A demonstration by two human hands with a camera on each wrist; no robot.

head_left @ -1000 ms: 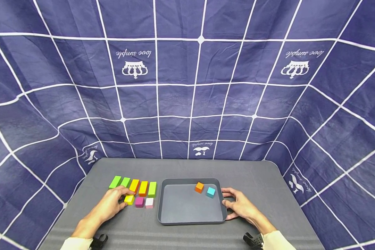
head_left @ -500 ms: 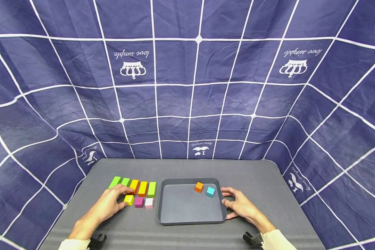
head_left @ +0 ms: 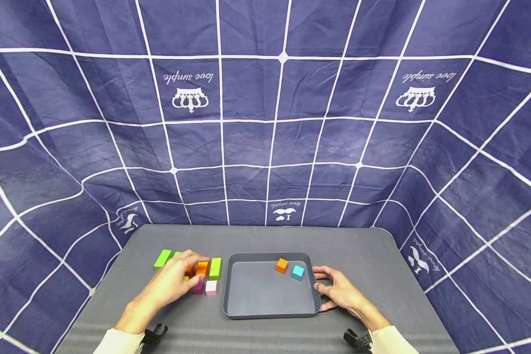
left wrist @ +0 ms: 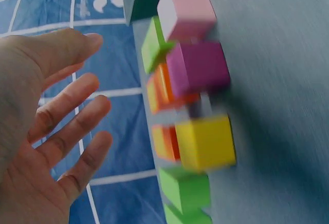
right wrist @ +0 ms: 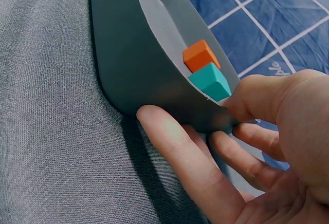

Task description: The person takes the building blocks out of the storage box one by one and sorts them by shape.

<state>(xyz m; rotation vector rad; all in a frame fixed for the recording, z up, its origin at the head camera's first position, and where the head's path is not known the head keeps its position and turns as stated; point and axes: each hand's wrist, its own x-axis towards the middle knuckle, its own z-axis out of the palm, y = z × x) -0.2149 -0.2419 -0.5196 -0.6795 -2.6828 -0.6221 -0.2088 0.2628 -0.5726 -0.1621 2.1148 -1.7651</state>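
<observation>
Your left hand (head_left: pixel 177 280) hovers over the blocks left of the tray, fingers spread and relaxed, gripping nothing; the left wrist view shows the open palm (left wrist: pixel 41 147) a little above the blocks without touching them. Count the long blocks in the back row: two green ones at the left end, of which the outer green block (head_left: pixel 162 258) shows fully and the next is mostly hidden under your fingers, then two orange-and-yellow long blocks (head_left: pixel 202 268) partly covered by your fingertips, then one more green long block (head_left: pixel 215 268) nearest the tray, making five. In front of that row lie three small cubes: the yellow cube (left wrist: pixel 205 141), hidden under your hand in the head view, the magenta cube (left wrist: pixel 197 70) and the pale pink cube (head_left: pixel 211 287). Your right hand (head_left: pixel 338 291) holds the right edge of the grey tray (head_left: pixel 265 312): in the right wrist view the thumb lies on the rim and the fingers (right wrist: pixel 180 147) press against the outer wall, curled around it. Inside the tray sit two cubes, just beside each other near the far right corner: one orange cube (head_left: pixel 281 265) and one teal cube (head_left: pixel 298 272). Everything rests on the grey table (head_left: pixel 371 250), with blue gridded cloth (head_left: pixel 265 123) behind.
</observation>
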